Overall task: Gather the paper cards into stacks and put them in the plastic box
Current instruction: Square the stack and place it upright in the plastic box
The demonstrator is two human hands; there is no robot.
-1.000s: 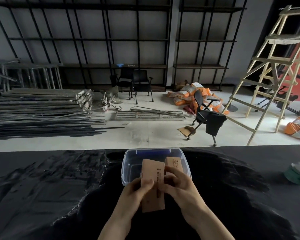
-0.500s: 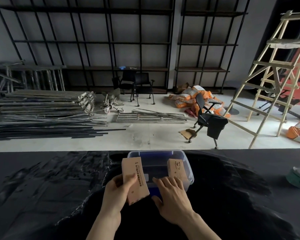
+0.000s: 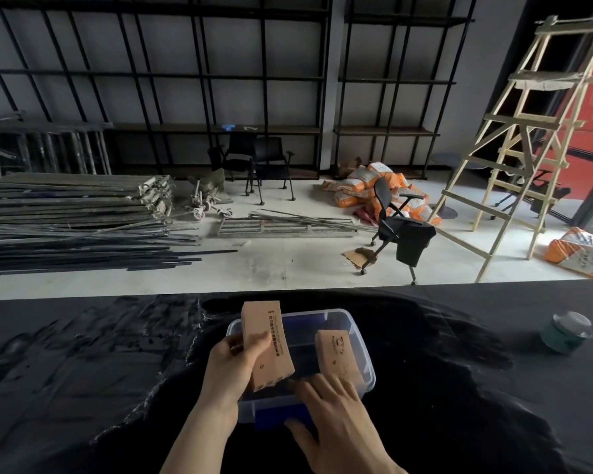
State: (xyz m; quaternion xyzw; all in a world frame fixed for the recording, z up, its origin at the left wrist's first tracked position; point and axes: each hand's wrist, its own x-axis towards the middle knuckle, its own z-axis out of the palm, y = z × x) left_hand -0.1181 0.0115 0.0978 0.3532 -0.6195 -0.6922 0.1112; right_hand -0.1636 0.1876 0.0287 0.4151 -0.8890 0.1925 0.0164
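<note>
The right hand (image 3: 332, 410) lies nearest, palm down with fingers spread flat over the near rim of the plastic box (image 3: 363, 340) — it grasps nothing, only rests there, fingertips reaching just inside the near edge. Beside it the left hand (image 3: 235, 362) is clenched around a stack of paper cards (image 3: 267, 343), thumb across the printed face, the stack held upright and tilted slightly to the right, its lower end down over the left half of the box and its upper end rising above the far rim. Whether the lower end touches the box floor cannot be told.

A second stack of cards (image 3: 336, 354) already stands inside the box on the right, leaning against the right wall, just beyond the right hand's fingertips. The box is clear with a blue lid or base showing under its near edge, and it sits on a black cloth (image 3: 100, 371) that covers the table.

To the far right on the cloth, well apart from the box, stands a green jar (image 3: 565, 331) with a pale cap.

Beyond the table edge the floor holds a heap of long metal bars (image 3: 72, 220) on the left, a black office chair (image 3: 397, 227) in the middle, orange sacks (image 3: 363, 186) behind it, and a wooden ladder (image 3: 528, 142) on the right — black shelving (image 3: 220, 80) lines the back wall.
</note>
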